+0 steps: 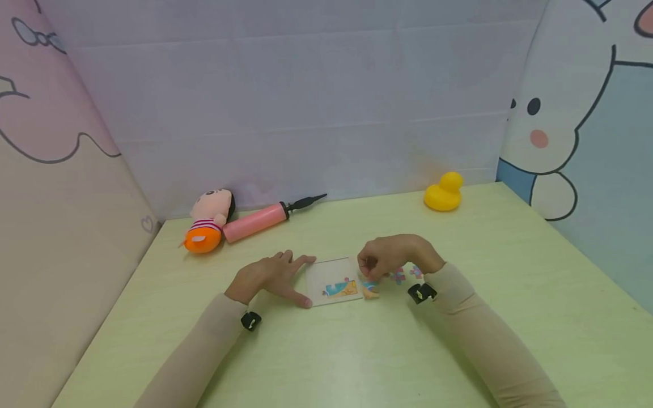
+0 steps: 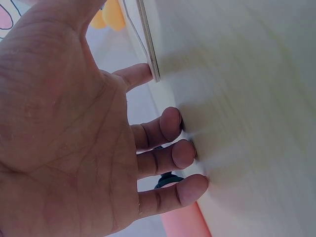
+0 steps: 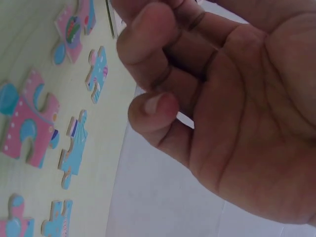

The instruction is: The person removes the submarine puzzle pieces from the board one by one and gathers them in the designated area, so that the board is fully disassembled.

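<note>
A pale square puzzle board [image 1: 329,271] lies flat on the table, with joined blue and orange pieces [image 1: 340,289] along its near side. My left hand [image 1: 272,276] spreads its thumb and index finger to the two left corners of the board. In the left wrist view the index fingertip [image 2: 140,75] touches the board's corner, and the other fingers reach straight to the tabletop. At the board's right edge, my right hand [image 1: 385,258] has curled fingers and pinches a blue and orange puzzle piece [image 1: 370,291]; its thumb and index tips are hidden in the right wrist view.
Loose pink and blue puzzle pieces [image 3: 32,121] lie right of the board, partly behind the right wrist. Farther back are a plush doll [image 1: 208,224], a pink hand pump [image 1: 257,222] and a yellow rubber duck [image 1: 444,194]. A pale cloth wall [image 1: 306,113] stands behind the table.
</note>
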`<action>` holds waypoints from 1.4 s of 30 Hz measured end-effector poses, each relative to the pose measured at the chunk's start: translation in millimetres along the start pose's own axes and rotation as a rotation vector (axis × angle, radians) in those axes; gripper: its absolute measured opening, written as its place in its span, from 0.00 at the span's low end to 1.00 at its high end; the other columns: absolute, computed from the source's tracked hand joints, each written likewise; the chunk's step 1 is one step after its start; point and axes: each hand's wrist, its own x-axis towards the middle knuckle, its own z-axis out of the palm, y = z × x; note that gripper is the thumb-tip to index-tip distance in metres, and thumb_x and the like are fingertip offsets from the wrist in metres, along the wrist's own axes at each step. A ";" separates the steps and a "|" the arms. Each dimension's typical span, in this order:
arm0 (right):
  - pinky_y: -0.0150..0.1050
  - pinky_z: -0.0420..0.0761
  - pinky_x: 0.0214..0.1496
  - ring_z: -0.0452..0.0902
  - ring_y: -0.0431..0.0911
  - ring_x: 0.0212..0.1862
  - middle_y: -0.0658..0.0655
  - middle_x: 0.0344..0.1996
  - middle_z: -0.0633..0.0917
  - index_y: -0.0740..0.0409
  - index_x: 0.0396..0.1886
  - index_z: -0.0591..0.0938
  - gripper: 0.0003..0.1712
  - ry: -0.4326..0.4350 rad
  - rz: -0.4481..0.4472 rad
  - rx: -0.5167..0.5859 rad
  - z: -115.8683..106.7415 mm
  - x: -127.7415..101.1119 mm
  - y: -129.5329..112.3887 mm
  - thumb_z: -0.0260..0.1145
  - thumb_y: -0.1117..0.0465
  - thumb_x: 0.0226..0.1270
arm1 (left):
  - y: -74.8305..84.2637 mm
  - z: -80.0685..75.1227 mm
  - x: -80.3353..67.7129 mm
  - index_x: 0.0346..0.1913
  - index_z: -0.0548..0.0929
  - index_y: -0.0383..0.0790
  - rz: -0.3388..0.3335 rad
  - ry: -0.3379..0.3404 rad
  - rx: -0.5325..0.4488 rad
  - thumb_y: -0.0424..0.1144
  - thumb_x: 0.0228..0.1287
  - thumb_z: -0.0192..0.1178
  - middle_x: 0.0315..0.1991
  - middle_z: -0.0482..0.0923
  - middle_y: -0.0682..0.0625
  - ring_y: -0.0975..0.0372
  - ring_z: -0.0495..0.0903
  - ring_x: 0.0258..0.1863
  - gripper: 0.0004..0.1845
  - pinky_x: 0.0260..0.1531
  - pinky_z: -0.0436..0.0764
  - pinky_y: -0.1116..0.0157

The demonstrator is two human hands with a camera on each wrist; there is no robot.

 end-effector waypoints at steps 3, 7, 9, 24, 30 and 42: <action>0.37 0.76 0.26 0.69 0.44 0.16 0.50 0.23 0.79 0.56 0.30 0.78 0.07 -0.019 0.039 0.018 -0.2 -1.2 1.7 0.65 0.68 0.68 | -0.1 0.0 -0.2 0.79 0.53 0.59 0.000 -0.001 0.000 0.75 0.48 0.65 0.60 0.65 0.41 0.48 0.68 0.58 0.57 0.53 0.74 0.42; 0.40 0.79 0.30 0.70 0.43 0.15 0.53 0.23 0.80 0.58 0.30 0.79 0.06 -0.033 0.065 0.044 0.0 -0.8 3.8 0.66 0.68 0.69 | 0.3 -0.4 -1.2 0.79 0.54 0.59 0.000 -0.001 -0.003 0.74 0.49 0.65 0.60 0.65 0.40 0.48 0.68 0.58 0.57 0.54 0.73 0.42; 0.39 0.79 0.30 0.70 0.43 0.15 0.54 0.23 0.80 0.60 0.30 0.80 0.06 -0.037 0.068 0.052 0.2 -0.4 4.2 0.67 0.69 0.68 | 0.5 -0.6 -1.5 0.79 0.54 0.59 0.000 -0.002 -0.005 0.74 0.49 0.66 0.61 0.65 0.40 0.48 0.68 0.58 0.57 0.53 0.74 0.42; 0.36 0.73 0.25 0.65 0.43 0.13 0.54 0.21 0.80 0.58 0.30 0.79 0.06 -0.072 0.073 0.066 2.6 2.0 5.4 0.67 0.70 0.65 | 0.7 -0.9 -2.1 0.79 0.53 0.58 0.002 -0.007 -0.007 0.74 0.50 0.65 0.62 0.64 0.39 0.47 0.67 0.60 0.56 0.54 0.73 0.41; 0.36 0.73 0.25 0.65 0.43 0.14 0.52 0.22 0.81 0.59 0.30 0.79 0.07 -0.076 0.085 0.073 1.8 1.0 4.8 0.68 0.70 0.64 | 1.7 -2.0 -2.7 0.79 0.54 0.58 0.009 -0.005 -0.002 0.73 0.50 0.66 0.61 0.65 0.39 0.47 0.68 0.59 0.56 0.54 0.73 0.41; 0.34 0.67 0.22 0.62 0.41 0.16 0.49 0.24 0.78 0.54 0.32 0.80 0.07 -0.016 0.018 0.031 3.5 5.4 4.6 0.67 0.71 0.62 | 0.6 -2.5 -1.1 0.79 0.54 0.57 0.013 -0.005 -0.006 0.73 0.49 0.66 0.61 0.65 0.39 0.47 0.68 0.58 0.57 0.54 0.74 0.41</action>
